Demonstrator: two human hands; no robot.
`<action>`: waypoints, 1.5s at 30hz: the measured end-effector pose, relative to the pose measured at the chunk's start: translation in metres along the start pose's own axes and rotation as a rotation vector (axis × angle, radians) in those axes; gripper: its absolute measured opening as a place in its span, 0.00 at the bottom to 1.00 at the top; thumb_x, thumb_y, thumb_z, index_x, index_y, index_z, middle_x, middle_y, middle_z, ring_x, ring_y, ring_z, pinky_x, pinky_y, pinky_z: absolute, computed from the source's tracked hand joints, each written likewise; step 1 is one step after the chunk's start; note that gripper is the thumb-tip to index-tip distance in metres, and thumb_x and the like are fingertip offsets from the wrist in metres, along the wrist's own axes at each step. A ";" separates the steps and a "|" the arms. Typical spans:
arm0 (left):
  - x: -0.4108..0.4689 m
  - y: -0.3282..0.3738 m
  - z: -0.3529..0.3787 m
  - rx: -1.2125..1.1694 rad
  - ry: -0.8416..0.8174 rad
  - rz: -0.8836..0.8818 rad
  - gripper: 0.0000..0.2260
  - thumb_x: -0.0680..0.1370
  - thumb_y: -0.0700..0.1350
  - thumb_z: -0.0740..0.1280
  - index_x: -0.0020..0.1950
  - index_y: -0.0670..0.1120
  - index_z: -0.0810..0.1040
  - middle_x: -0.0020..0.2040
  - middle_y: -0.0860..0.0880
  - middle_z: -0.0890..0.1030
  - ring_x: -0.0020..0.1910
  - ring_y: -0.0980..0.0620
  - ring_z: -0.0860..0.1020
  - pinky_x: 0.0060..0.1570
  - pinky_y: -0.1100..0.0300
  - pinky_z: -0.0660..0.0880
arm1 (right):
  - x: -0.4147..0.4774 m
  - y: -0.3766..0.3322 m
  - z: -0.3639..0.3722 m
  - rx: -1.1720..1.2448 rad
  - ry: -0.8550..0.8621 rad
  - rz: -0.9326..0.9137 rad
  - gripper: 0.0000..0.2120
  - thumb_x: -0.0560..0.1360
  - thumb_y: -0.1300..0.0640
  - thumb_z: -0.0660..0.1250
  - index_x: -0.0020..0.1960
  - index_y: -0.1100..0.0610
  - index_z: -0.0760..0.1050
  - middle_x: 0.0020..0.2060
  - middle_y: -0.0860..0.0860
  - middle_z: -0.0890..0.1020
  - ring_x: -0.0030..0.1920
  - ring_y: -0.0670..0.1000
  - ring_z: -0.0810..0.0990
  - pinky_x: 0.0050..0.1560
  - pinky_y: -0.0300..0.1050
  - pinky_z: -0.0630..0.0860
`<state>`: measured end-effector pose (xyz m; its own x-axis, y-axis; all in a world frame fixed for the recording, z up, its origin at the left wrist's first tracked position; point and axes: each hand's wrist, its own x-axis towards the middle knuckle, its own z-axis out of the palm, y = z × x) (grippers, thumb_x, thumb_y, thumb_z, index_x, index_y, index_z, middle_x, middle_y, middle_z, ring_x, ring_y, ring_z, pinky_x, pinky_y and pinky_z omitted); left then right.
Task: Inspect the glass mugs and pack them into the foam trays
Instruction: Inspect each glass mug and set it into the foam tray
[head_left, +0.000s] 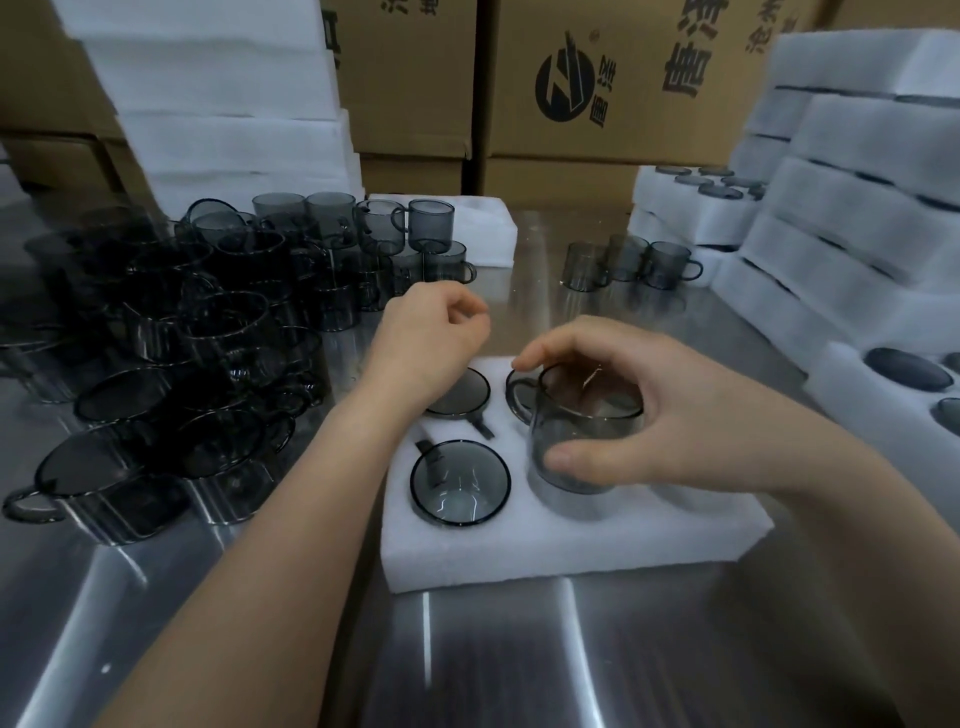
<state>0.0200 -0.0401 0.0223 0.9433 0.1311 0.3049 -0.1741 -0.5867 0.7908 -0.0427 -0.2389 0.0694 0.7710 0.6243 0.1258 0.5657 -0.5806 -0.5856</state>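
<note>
Mug (582, 441) is gripped by the right hand (675, 415), thumb on the near wall and fingers over the far rim. It is held upright, long axis vertical, base partly sunk in the near-middle pocket of the tray (545, 540) on the table (519, 649). Its handle is pointed left and away from the grip; the matching slot cannot be made out, so alignment is judged the point on which seating turns. The left hand (431, 343) is loosely curled over the far-left pocket, nothing seen in it. Two seated mugs (460, 483) are noted in the left pockets; the right pockets are hidden. Loose mugs (182, 338) are massed to the left, nearer the left hand.
</note>
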 end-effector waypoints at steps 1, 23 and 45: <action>0.000 0.000 0.000 -0.002 -0.003 -0.001 0.06 0.75 0.45 0.66 0.43 0.57 0.80 0.40 0.54 0.84 0.47 0.56 0.80 0.44 0.65 0.72 | -0.001 -0.001 0.001 -0.045 -0.018 0.008 0.26 0.66 0.43 0.73 0.63 0.40 0.72 0.53 0.38 0.75 0.57 0.41 0.74 0.59 0.41 0.71; 0.000 -0.001 0.001 0.011 -0.021 0.009 0.09 0.76 0.46 0.66 0.39 0.59 0.78 0.40 0.54 0.84 0.47 0.54 0.81 0.53 0.55 0.77 | -0.016 -0.004 0.029 -0.538 -0.256 0.057 0.41 0.66 0.24 0.34 0.77 0.38 0.41 0.75 0.36 0.38 0.70 0.35 0.29 0.75 0.47 0.38; 0.001 -0.003 0.002 0.022 -0.017 -0.035 0.08 0.76 0.47 0.65 0.40 0.55 0.82 0.37 0.56 0.83 0.42 0.52 0.79 0.43 0.58 0.75 | 0.153 0.140 -0.052 -0.169 0.411 0.522 0.23 0.78 0.58 0.60 0.73 0.55 0.67 0.68 0.57 0.73 0.64 0.58 0.74 0.61 0.53 0.75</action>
<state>0.0216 -0.0395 0.0189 0.9535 0.1383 0.2677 -0.1347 -0.5992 0.7892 0.1698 -0.2518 0.0486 0.9847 0.0112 0.1742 0.1022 -0.8460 -0.5233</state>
